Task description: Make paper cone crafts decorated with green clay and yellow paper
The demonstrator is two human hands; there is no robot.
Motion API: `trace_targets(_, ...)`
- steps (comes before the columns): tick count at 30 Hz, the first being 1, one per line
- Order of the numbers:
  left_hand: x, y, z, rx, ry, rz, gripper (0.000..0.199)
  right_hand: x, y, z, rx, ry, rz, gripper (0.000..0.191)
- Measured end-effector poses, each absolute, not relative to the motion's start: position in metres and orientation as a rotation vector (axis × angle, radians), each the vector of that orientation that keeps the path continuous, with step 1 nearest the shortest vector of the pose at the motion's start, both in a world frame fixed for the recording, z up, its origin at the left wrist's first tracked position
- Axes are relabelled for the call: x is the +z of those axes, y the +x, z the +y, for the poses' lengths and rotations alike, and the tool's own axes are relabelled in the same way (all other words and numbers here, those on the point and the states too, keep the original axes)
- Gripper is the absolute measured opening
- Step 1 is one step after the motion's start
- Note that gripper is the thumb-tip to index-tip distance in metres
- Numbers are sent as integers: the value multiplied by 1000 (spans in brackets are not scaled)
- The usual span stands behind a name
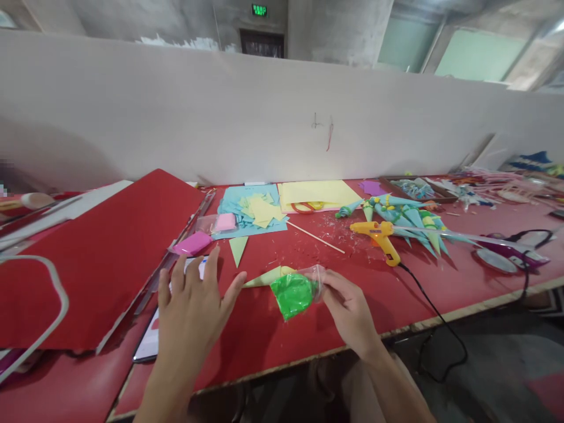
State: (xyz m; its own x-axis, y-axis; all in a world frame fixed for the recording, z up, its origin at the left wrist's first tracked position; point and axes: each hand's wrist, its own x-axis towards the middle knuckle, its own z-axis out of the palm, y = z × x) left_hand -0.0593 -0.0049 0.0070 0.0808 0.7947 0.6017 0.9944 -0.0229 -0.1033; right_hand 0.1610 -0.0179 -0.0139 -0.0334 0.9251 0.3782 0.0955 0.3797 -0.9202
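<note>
My right hand (348,305) pinches the top of a clear plastic bag holding a flat piece of bright green clay (291,295) above the red table. My left hand (191,296) is spread with its fingers apart and holds nothing; it hovers over a phone (152,338) and partly hides it. Between the hands, a pale green paper cone (264,278) lies behind the green bag, with a bit of yellow at its wide end. Another pale green cone (238,251) points toward me farther back. A magenta packet (192,242) and a pink packet (226,222) lie beyond my left fingertips.
A yellow glue gun (379,235) with a black cord lies right of centre, before a pile of blue-green cones (416,220). Paper pieces (259,210), yellow sheets (317,192) and a thin stick (315,237) sit farther back. A big red board (106,258) covers the left.
</note>
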Motion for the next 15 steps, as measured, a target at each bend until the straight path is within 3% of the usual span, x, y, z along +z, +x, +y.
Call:
trace_targets(6,1,-52,-1,-632,-1927,-1827,59,-15,161,-18,888,-994,-1419,27)
trace_targets(12,8,-21,-6,-1576,-2641,-2065,46,-14,162,-19,829,-1033,-1379,27)
trace_targets(15,7,-8,-10,-1776,-2908,-2180,39,-13,159,-19,865,-999,-1433,28)
